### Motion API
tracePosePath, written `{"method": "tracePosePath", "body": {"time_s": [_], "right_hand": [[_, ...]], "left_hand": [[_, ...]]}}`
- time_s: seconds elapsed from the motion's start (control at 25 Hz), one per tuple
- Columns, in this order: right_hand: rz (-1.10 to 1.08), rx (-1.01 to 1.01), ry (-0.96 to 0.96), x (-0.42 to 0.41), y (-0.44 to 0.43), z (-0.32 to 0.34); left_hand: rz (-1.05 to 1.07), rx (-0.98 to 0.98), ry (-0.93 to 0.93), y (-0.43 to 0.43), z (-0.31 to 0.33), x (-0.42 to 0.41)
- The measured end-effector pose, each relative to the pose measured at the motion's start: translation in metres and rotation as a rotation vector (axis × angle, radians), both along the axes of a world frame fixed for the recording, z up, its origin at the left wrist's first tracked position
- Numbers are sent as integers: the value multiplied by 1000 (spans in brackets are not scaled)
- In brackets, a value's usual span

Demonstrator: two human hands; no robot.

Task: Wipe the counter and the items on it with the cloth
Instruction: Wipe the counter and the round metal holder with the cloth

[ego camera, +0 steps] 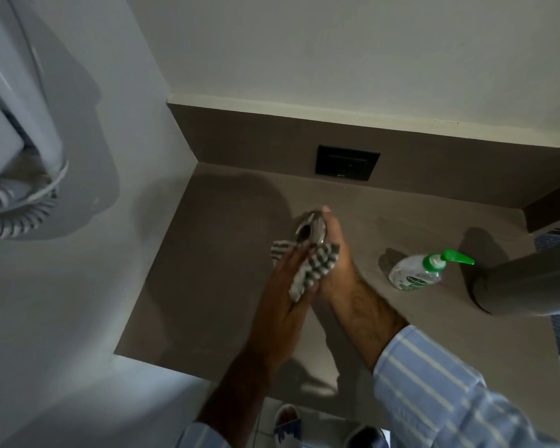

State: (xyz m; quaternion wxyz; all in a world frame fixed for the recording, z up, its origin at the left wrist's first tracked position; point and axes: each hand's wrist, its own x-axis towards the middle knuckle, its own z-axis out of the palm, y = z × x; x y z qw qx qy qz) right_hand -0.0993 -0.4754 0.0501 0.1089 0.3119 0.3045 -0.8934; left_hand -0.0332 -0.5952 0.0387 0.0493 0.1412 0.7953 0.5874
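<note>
Above the brown counter (207, 286), both hands meet around a small shiny metal dish (309, 229). My right hand (333, 253) grips the dish from its right side, thumb reaching over the far rim. My left hand (288, 279) presses a grey-and-white striped cloth (311, 270) against the near side of the dish. Part of the cloth hangs down between my palms. The underside of the dish is hidden by the cloth and fingers.
A clear sanitiser bottle with a green pump (417, 273) stands on the counter to the right. A grey cylinder (524, 282) juts in further right. A black socket plate (346, 162) sits on the back wall. A wall-mounted white hair dryer with coiled cord (13, 124) hangs at left.
</note>
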Motion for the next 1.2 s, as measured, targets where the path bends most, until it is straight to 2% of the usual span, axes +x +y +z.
{"method": "tracePosePath", "body": {"time_s": [0.04,0.12,0.2,0.24,0.32,0.4,0.48,0.56,0.6,0.64,0.72,0.84,0.96,1.0,1.12,1.16,1.2], "right_hand": [[-11,-38,-31,-3,3,5],[-68,-41,-67,-9,13,8],[-140,-21,-93,-12,31,6],[-173,-20,-85,-12,40,2],[-201,-43,-77,-10,49,-5],[-209,-60,-65,-8,50,-9],[-227,-59,-56,-7,51,-15],[-251,-52,-55,-5,55,-20],[-259,-58,-53,-3,58,-21],[-260,-57,-48,-3,60,-21],[-280,-34,-41,-7,62,-21],[-389,-1,-48,-16,63,-16],[-403,38,-28,-22,62,-12],[-377,78,-43,-24,61,-13],[-222,259,-143,-22,47,-16],[-157,343,-174,-20,40,-20],[-93,429,-189,-18,34,-24]], "left_hand": [[106,-132,-1,-16,-6,9],[596,-193,-112,-64,-23,11],[955,-330,25,-120,-34,5],[968,-471,134,-141,-43,2],[748,-802,178,-150,-64,3],[632,-1018,74,-136,-88,-1],[703,-1075,-49,-126,-95,-41],[743,-991,-178,-119,-88,-102],[695,-981,-194,-113,-85,-132],[613,-1036,-129,-101,-84,-156],[296,-1090,112,-54,-85,-178],[-173,-929,387,7,-88,-137],[-439,-863,599,7,-88,-54],[-488,-813,616,-2,-87,-25],[-561,-641,459,-37,-78,58],[-519,-579,360,-46,-74,80],[-374,-491,230,-54,-67,96]]}}
